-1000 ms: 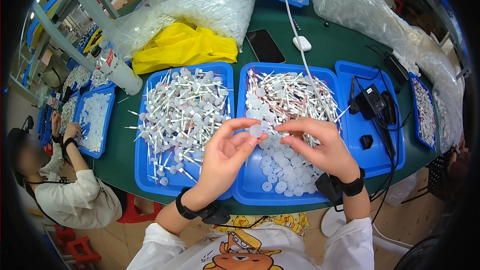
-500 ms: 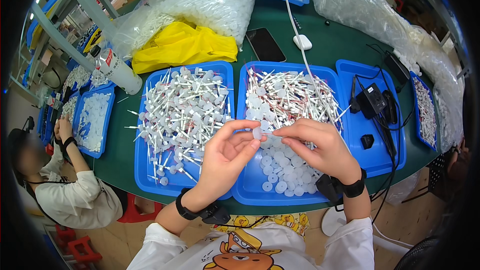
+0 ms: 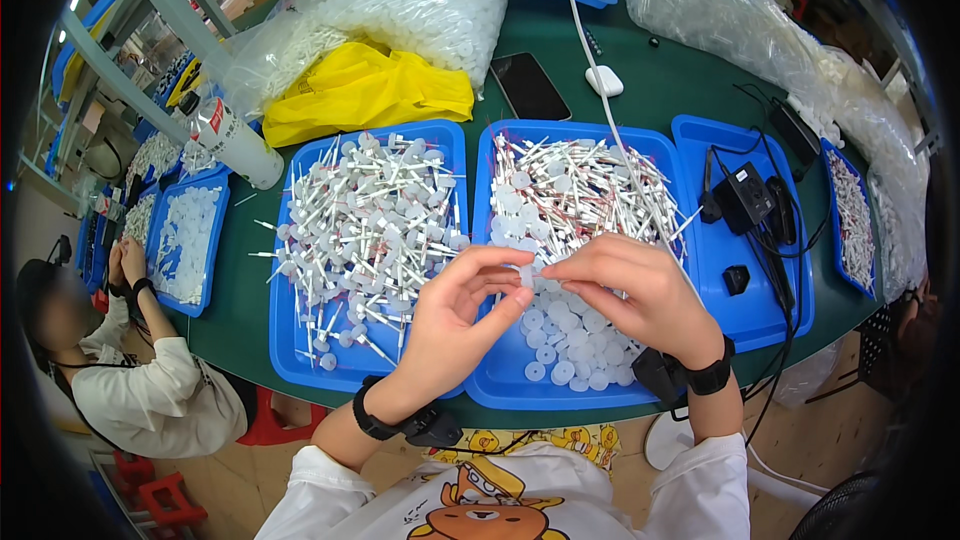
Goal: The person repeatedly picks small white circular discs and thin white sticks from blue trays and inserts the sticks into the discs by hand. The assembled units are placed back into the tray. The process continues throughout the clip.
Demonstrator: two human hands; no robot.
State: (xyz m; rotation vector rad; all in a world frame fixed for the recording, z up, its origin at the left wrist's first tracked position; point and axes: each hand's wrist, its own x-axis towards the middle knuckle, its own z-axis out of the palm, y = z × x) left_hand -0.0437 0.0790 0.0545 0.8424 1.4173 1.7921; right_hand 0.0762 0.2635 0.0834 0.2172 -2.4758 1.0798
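Observation:
Over the middle blue tray [image 3: 620,398], my two hands meet fingertip to fingertip. My left hand [image 3: 458,308] pinches a small translucent white plastic disc [image 3: 527,276] between thumb and forefinger. From the other side, my right hand [image 3: 640,285] is closed in a pinch on a thin white piece at the disc, mostly hidden by the fingers. Loose discs [image 3: 572,348] lie in the near part of this tray, and thin white sticks with reddish wires [image 3: 600,190] fill its far part. The left blue tray [image 3: 285,340] holds white sticks with discs on them [image 3: 370,230].
A tray with black adapters and cables [image 3: 745,202] stands right. Behind lie a yellow bag [image 3: 370,95], a phone [image 3: 530,87], a white case [image 3: 605,81] and a bottle [image 3: 235,143]. A white cable [image 3: 610,120] crosses the middle tray. Another person [image 3: 150,380] sits left.
The disc between my hands has turned and now shows more edge-on. My right fingertips have come slightly closer to it. The other person's hands have shifted slightly.

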